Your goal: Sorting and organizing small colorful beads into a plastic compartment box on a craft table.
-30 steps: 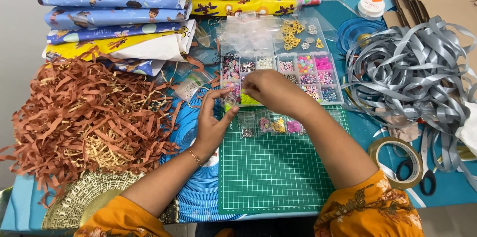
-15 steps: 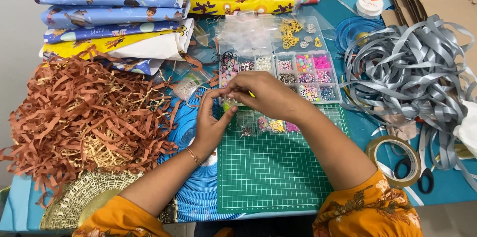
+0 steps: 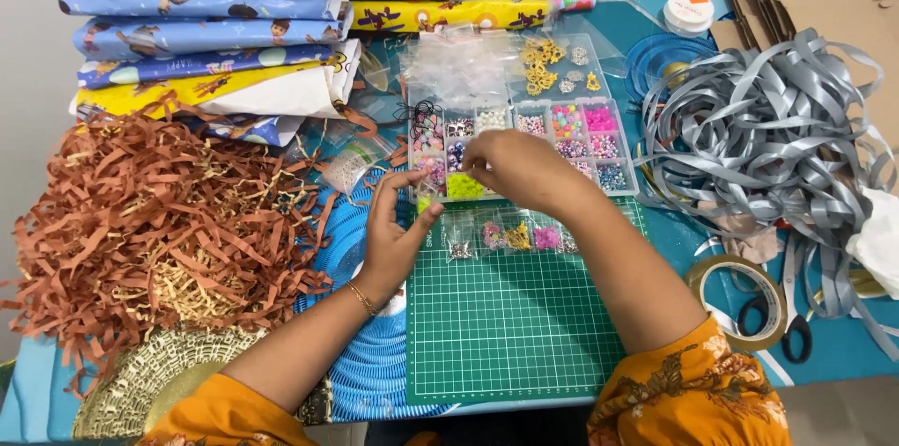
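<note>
Pinched fingertips of the right hand (image 3: 520, 170) are held over the bead organiser box (image 3: 524, 148); what they grip cannot be told.
Beside it, the left hand (image 3: 393, 231) is held half open, empty-looking, above the green cutting mat (image 3: 515, 315). Small bead packets (image 3: 510, 236) are laid just below the box; brown paper shred (image 3: 150, 221) and grey ribbon (image 3: 758, 137) are heaped either side.

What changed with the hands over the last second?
The right hand drifted slightly toward the near edge of the bead organizer, fingertips over its neon-green compartment; whether it pinches anything cannot be told. The left hand opened a little, beside it. Cutting mat, paper shreds and ribbon stayed put.
</note>
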